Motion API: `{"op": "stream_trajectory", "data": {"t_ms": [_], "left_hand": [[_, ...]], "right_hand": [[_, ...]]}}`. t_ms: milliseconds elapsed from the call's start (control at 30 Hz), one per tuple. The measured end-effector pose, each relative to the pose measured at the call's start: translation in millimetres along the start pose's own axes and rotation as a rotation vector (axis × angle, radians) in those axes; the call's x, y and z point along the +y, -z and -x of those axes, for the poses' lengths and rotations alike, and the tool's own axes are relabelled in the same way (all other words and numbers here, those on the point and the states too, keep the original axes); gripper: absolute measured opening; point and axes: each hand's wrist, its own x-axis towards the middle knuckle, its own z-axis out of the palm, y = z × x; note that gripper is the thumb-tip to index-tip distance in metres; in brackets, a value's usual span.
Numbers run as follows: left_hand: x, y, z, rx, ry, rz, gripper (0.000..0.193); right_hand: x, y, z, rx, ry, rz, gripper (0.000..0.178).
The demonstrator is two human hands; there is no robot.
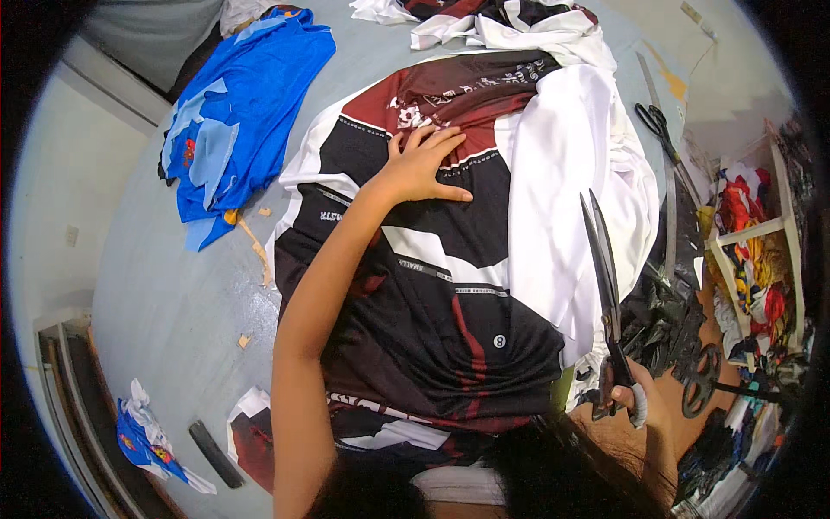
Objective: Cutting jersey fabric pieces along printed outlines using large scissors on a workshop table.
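Note:
A large printed fabric piece [415,337] in black, dark red and white covers the middle of the table, with soft folds toward me. My left hand [422,173] lies on its upper part, fingers spread and palm down. White fabric [553,208] runs along the right side of the print. My right hand [650,402], at the lower right, is wrapped round the dark handles of a pair of scissors [611,324]. The blades point away from me, slightly parted, over the white fabric's right part. Whether they touch the cloth I cannot tell.
Blue fabric pieces [251,112] are heaped at the far left of the grey table [156,285]. More printed cloth [510,26] lies at the far edge. Another pair of scissors [655,125] and a long metal ruler [670,225] lie at right, near a shelf [752,232] of coloured cloth.

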Motion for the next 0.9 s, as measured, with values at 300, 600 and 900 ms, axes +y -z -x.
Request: {"op": "stream_trajectory", "data": {"t_ms": [300, 600, 900], "left_hand": [[3.8, -3.0, 0.0, -0.060, 0.071, 0.042, 0.134], [11.0, 4.4, 2.2, -0.165, 0.036, -0.061, 0.097], [16.2, 6.5, 6.9, -0.153, -0.019, -0.059, 0.085]], "right_hand": [[15.8, 5.5, -11.5, 0.007, 0.045, 0.032, 0.041], [20.9, 8.2, -13.6, -0.034, -0.036, -0.030, 0.041], [17.8, 4.0, -13.6, -0.004, -0.049, -0.053, 0.043]]}}
